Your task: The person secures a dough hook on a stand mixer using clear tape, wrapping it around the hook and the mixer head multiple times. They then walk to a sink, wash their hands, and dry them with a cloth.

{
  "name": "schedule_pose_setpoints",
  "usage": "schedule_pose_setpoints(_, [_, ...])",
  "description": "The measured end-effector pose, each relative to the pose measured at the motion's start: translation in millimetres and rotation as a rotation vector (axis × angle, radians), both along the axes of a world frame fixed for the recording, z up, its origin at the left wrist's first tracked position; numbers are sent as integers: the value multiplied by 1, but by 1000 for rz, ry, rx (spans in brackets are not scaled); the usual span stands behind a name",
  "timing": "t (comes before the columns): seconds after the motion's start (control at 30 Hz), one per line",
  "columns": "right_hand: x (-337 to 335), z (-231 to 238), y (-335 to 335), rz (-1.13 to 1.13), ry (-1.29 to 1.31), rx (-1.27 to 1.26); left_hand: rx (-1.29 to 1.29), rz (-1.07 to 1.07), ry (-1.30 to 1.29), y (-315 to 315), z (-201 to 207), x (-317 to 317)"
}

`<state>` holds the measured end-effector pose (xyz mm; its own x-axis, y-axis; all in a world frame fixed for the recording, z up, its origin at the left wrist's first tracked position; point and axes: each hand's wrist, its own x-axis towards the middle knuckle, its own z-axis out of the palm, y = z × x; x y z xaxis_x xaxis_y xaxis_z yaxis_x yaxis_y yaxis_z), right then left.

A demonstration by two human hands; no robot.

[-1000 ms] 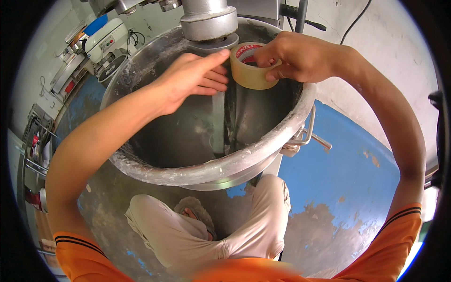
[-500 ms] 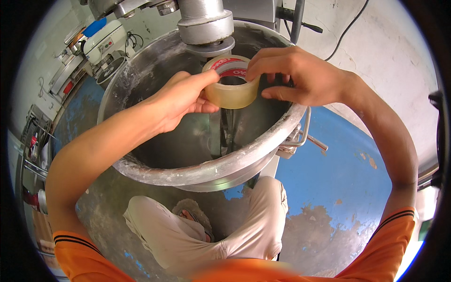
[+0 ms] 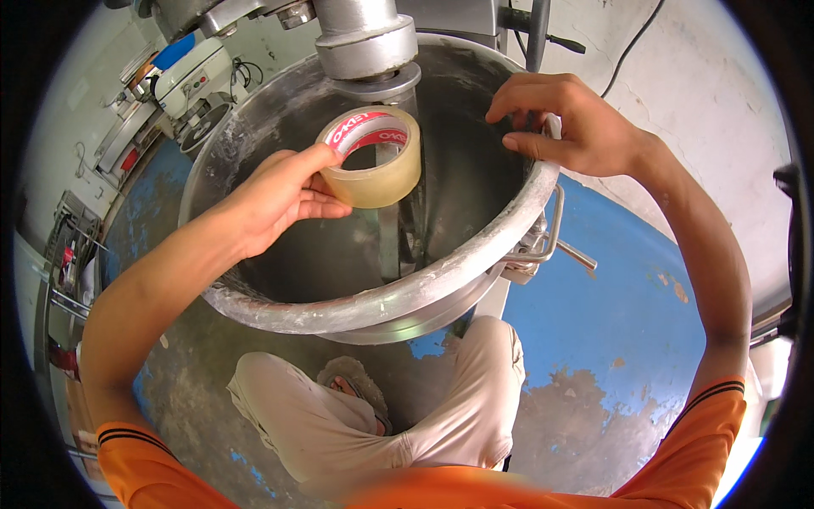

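Pinching the packing-tape roll [image 3: 386, 187], the left hand [image 3: 284, 193] now supports it alone. The right hand [image 3: 581, 127] has let go, fingers parted, free.

The person wears a bright orange shirt [image 3: 441, 492], blurred at the bottom centre of the frame. Its left sleeve [image 3: 140, 467], at lower left, and right sleeve [image 3: 708, 428], at lower right, are short – each trimmed near the hem with two thin black stripes running parallel, orange showing between them. Below the elbow the arms are bare, as are the left hand [image 3: 288, 191] and right hand [image 3: 581, 127]. The trousers [image 3: 314, 420] are pale beige, plain and softly creased – with a dark open sandal [image 3: 363, 397] on one foot.
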<state>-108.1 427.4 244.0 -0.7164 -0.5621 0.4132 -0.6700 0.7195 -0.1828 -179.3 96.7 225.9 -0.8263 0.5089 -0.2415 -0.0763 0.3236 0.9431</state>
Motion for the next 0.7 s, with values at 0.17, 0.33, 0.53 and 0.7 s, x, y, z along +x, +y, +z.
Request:
schedule_pose_setpoints(0.17, [-2,-1,6,8,92,31,-17,49,-7,-16,5,-2])
schedule_pose_setpoints(0.33, [-3,-2,2,-17,90,16,-23,97,-15,-28,8,-10])
schedule_pose_setpoints(0.53, [-1,-1,4,-15,84,31,-79,107,0,-32,8,-32])
schedule_pose_setpoints(0.7, [2,-1,12,-16,88,4,-86,178,34,-43,3,-46])
